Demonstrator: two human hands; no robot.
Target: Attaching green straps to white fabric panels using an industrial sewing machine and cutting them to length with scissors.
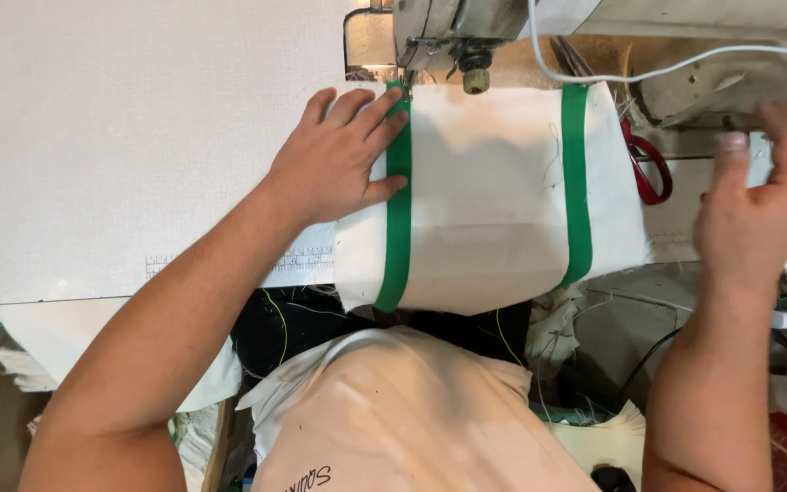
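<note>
Left hand lies flat, fingers spread, pressing the white cloth panel at its green strap, right under the sewing machine head. Right hand hovers loosely curled, holding nothing, beside red-handled scissors and a white cable.

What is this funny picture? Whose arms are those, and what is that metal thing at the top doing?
The picture comes from a camera worn on a person's head, looking down, so the arms are that person's own. The metal thing is a sewing machine. Under it lies a piece of white cloth with two green straps running down it. The left hand lies flat, pressing the cloth and one strap against the white table. The right hand is lifted off to the side; it looks blurred, so I cannot tell if it holds anything. Red-handled scissors peek out beside the cloth.
</note>
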